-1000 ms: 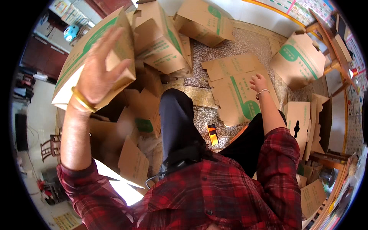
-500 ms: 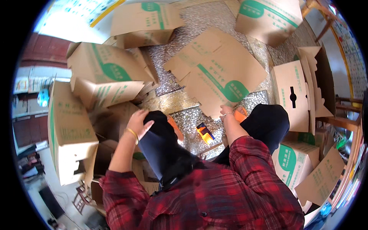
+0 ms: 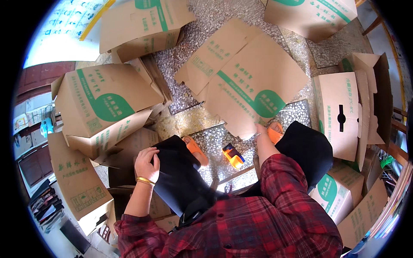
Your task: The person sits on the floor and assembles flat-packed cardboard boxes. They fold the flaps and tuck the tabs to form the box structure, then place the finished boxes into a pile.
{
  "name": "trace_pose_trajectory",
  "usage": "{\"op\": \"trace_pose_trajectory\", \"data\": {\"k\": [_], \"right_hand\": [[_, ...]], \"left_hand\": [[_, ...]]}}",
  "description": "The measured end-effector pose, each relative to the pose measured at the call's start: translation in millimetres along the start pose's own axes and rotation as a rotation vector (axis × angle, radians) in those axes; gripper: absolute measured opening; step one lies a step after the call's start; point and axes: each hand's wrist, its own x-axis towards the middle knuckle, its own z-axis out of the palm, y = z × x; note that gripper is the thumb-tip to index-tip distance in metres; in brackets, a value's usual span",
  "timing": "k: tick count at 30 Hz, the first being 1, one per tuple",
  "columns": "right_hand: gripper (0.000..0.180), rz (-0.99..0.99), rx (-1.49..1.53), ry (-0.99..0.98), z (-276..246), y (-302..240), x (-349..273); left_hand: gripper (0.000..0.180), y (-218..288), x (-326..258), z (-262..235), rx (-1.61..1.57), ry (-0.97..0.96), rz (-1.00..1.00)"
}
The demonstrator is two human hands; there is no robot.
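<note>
A flattened cardboard box with a green stripe and a green rounded patch spreads over the floor in front of me. My right hand is closed at its near corner, beside my right foot; the wrist partly covers the fingers. Above my left knee, my left hand hovers or rests with its fingers loosely bent and nothing visible in it. Between my feet, an orange and dark-blue tool, looking like a tape dispenser, lies on the floor.
Cardboard boxes stand around me: a partly folded box at left, another box at far left, one at far right, and a box with a black slot at right. Orange sandals are on my feet. A wooden frame stands at right.
My left hand has drawn back and down toward me, its fingers more bent. The flattened box has shifted a little, with my right hand staying at its near corner. The whole view has shifted slightly.
</note>
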Motion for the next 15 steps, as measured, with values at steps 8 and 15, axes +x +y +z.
{"op": "trace_pose_trajectory", "data": {"k": [8, 15], "right_hand": [[0.046, 0.139, -0.094, 0.01, 5, -57, -89], [0.038, 0.038, 0.25, -0.137, 17, -63, -93]], "left_hand": [[0.009, 3, 19, 5, -0.017, -0.01, 0.029], [0.009, -1, 16, 4, -0.008, 0.025, 0.037]]}}
